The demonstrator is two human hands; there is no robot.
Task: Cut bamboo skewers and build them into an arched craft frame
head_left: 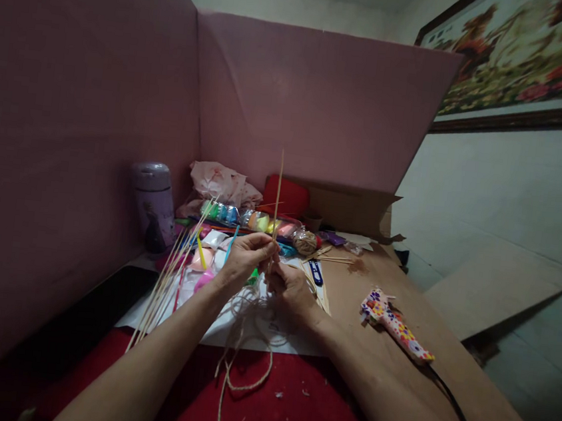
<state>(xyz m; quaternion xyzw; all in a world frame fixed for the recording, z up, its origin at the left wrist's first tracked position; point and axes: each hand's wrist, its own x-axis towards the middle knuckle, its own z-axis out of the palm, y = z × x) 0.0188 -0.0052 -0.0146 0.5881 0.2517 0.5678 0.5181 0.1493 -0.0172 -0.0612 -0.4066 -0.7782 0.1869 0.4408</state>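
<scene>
Upright in the middle of the view stands a thin wooden stick (278,190), pinched near its lower part by my left hand (252,251). Just below, my right hand (293,289) is closed at the stick's lower end; its fingertips are partly hidden, and twine seems to pass between them. Loose twine (247,388) hangs from under the hands in loops over a white sheet (297,341) and a red cloth (291,399). Several more wooden sticks (165,285) lie slanted beside my left forearm.
A purple flask (153,207) stands at the left. Behind the hands lie colored clay packs (264,222), a twine ball (304,241) and a blue cutter (315,272). A flower-patterned glue gun (394,323) with a black cord rests on cardboard (352,298) at the right. Pink panels (317,100) rise behind.
</scene>
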